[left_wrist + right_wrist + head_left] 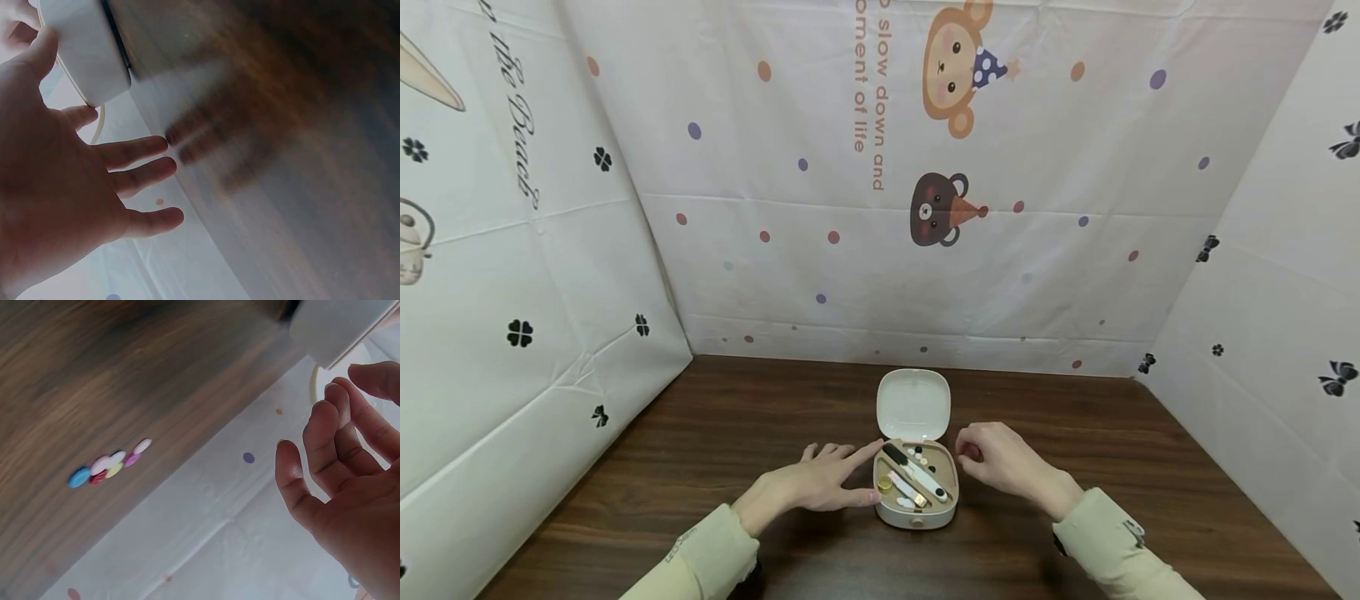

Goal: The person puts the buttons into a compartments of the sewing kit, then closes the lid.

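A small white box (pixel 917 521) stands on the table with its lid (pixel 913 404) raised at the back. Its beige tray holds a white stick with a black end (pixel 917 472), a short piece with a gold USB plug (pixel 910 490), a round gold piece (pixel 884 482) and several small white and dark pieces. My left hand (pixel 820 483) spreads its fingers at the box's left side, thumb and index fingertip right at the wall. Beside the right wall hovers my right hand (pixel 1003 458), its fingers loosely bent and nothing showing between them.
Several small coloured ovals, among them a blue one (pixel 79 477), lie in a cluster on the dark wooden table (pixel 760 400), as the right wrist view shows. Printed white cloth (pixel 850 275) walls the table at the back and both sides.
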`<state>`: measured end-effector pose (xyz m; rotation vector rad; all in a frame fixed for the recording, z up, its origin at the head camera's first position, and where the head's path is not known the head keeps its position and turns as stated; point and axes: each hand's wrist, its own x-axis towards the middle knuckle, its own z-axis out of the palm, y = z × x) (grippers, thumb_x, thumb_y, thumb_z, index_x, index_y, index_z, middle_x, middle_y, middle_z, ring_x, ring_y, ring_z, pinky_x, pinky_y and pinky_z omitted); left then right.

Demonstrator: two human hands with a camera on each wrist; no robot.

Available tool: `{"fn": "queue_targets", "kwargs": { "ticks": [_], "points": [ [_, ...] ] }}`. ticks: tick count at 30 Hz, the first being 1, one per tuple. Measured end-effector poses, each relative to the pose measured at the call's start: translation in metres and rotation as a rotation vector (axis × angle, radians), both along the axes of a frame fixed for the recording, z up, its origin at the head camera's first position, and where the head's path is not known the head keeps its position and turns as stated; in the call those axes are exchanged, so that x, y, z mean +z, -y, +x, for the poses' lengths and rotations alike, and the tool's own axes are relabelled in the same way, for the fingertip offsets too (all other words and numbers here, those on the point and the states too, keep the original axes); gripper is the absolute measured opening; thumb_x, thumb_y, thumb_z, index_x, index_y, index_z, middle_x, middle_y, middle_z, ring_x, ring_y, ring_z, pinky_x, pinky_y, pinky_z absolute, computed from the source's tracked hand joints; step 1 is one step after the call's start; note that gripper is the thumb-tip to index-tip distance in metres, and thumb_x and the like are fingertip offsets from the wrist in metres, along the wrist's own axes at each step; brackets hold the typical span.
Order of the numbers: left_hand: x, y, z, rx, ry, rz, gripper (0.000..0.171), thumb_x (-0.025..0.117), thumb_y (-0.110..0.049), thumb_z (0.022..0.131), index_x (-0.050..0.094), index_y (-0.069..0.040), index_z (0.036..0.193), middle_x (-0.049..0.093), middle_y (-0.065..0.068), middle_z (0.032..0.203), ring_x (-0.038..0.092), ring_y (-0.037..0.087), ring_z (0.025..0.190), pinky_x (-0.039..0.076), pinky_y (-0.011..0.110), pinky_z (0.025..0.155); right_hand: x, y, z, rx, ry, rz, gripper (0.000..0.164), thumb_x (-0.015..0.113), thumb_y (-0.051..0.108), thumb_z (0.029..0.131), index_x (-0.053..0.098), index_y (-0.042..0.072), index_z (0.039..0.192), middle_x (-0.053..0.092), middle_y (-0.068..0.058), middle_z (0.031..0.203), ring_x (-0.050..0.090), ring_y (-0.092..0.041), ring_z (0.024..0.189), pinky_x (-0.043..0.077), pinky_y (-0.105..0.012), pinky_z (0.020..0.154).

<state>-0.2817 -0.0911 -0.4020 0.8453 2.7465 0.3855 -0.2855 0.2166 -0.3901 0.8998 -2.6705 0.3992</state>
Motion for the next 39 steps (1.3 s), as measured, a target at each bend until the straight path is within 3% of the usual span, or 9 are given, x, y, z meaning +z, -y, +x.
{"fn": "queue_targets", "kwargs": {
  "ticks": [22, 39],
  "points": [
    [-0.002, 0.000, -0.001, -0.007, -0.005, -0.005, 0.081, 0.042, -0.073, 0.088, 0.018, -0.033, 0.155, 0.041, 0.015, 0.150, 0.036, 0.037, 0.139, 0.020, 0.066, 0.111, -0.009, -0.048, -0.005, -0.113, 0.024, 0.015, 0.012, 0.071, 0.007, 0.076, 0.064, 0.017, 0.075, 0.051, 0.011, 0.064, 0.044, -0.001, 0.061, 0.036, -0.019, 0.056],
    [0.000, 0.000, -0.001, 0.001, 0.008, 0.008, 0.080, 0.044, -0.071, 0.089, 0.017, -0.035, 0.154, 0.039, 0.015, 0.151, 0.034, 0.038, 0.140, 0.018, 0.067, 0.112, -0.014, -0.074, -0.012, -0.257, 0.167, 0.016, 0.007, 0.072, 0.012, 0.083, 0.067, 0.013, 0.079, 0.057, 0.009, 0.067, 0.046, -0.003, 0.059, 0.037, -0.022, 0.054]
  ]
}}
